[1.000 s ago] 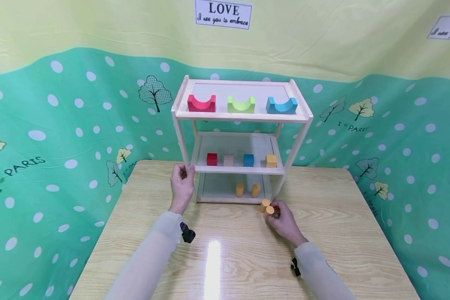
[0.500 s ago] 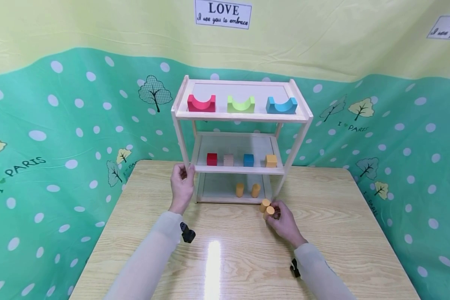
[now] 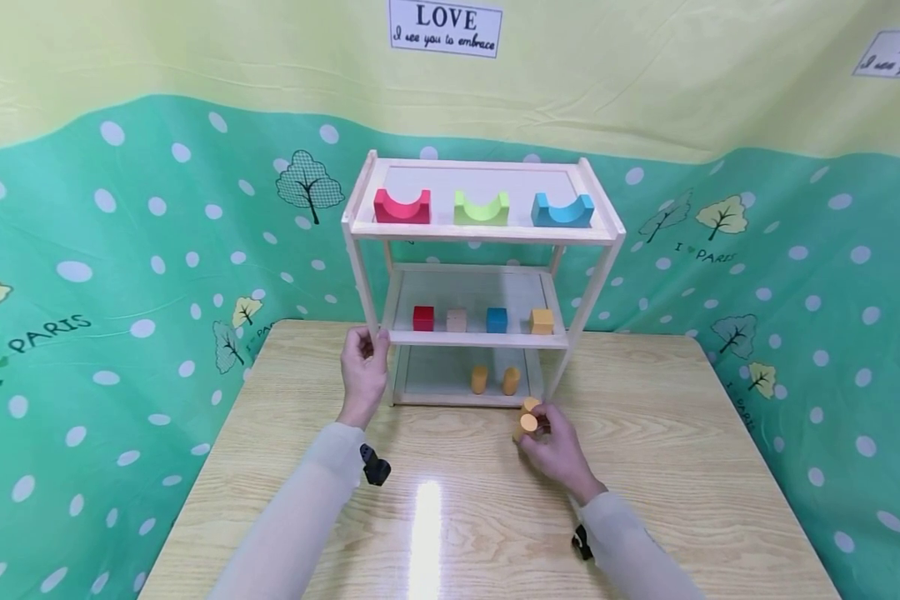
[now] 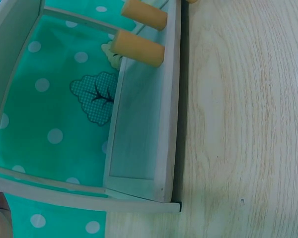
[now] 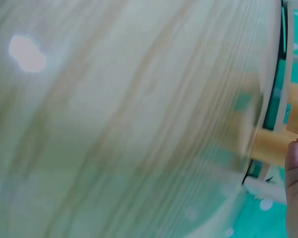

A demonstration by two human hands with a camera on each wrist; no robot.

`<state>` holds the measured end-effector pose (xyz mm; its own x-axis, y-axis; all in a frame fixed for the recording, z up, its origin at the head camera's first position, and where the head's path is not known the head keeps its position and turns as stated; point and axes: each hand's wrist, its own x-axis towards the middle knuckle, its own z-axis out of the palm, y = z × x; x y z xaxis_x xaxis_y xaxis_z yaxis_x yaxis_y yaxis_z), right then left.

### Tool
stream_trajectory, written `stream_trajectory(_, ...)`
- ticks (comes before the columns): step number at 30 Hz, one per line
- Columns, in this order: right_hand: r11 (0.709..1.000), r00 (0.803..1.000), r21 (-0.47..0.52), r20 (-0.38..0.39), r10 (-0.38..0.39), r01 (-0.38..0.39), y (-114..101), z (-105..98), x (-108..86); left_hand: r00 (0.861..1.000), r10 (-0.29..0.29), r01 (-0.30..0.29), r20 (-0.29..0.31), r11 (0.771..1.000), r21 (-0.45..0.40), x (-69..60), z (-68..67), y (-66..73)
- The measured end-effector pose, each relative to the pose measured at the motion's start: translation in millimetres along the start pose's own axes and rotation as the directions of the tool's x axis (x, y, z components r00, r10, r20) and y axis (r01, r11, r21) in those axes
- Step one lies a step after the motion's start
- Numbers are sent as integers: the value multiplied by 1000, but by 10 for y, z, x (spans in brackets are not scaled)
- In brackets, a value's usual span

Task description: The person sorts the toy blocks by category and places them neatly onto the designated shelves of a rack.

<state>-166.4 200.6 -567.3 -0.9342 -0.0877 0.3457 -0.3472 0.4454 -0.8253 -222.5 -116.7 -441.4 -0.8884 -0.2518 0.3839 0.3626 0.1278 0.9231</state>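
My left hand (image 3: 364,375) grips the left front post of a small three-tier wooden shelf (image 3: 480,340), level with its middle board. In the left wrist view, only an edge of that hand (image 4: 0,215) shows. My right hand (image 3: 558,450) pinches an orange wooden cylinder (image 3: 526,425) just in front of the shelf's right front corner. Partly behind it, a second cylinder (image 3: 529,405) stands on the table close to the fingers. Two similar cylinders, a left one (image 3: 479,380) and a right one (image 3: 511,381), stand upright on the bottom board.
A red cube (image 3: 423,318), a pale pink cube (image 3: 457,320), a blue cube (image 3: 497,320) and a yellow cube (image 3: 542,322) line the middle board. Red (image 3: 402,208), green (image 3: 482,210) and blue (image 3: 562,212) arch blocks sit on top. A patterned cloth (image 3: 157,250) hangs behind the table (image 3: 480,517).
My right hand has moved slightly left with the cylinder, which now covers more of the one behind it. The left hand stays on the post.
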Motion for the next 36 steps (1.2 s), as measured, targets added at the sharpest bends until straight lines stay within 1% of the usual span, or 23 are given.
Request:
stream_trajectory(3,999,999,19,17,-47,47,-45,64,15,1000,8,-8,-3,1000,-1,-2,-1,-3)
stream_trajectory(7,999,997,7,54,-47,47,-96,138,43,1000,6,-6,-8,1000,-1,-5,1,-9)
stream_trajectory(10,998,996,5,65,-62,62,-116,202,61,1000,-1,1,-13,1000,-4,-7,3,-9)
stream_trajectory(12,997,994,14,75,-78,77,-250,210,69,1000,-3,3,-14,1000,-6,-7,4,-9)
stream_trajectory(14,996,993,31,79,-89,86,-280,249,82,1000,-11,11,-14,1000,-4,-7,3,-8)
stream_trajectory(17,997,993,29,94,-70,68,-307,310,112,1000,-17,17,-13,1000,0,-5,-5,-5)
stream_trajectory(19,998,993,23,98,-62,60,-203,385,141,1000,-22,22,-13,1000,4,-5,-11,-1)
stream_trajectory(20,998,993,15,103,-59,58,-199,409,159,1000,-23,23,-13,1000,5,-5,-14,1)
stream_trajectory(26,999,991,-8,122,-52,53,-273,530,269,1000,-22,22,-11,1000,8,-3,-19,2)
stream_trajectory(30,999,990,-29,136,-33,38,-339,603,329,1000,-14,14,-8,1000,10,0,-14,-7)
stream_trajectory(36,999,991,-38,128,-24,29,-398,703,407,1000,11,-11,-3,1000,9,2,-5,-17)
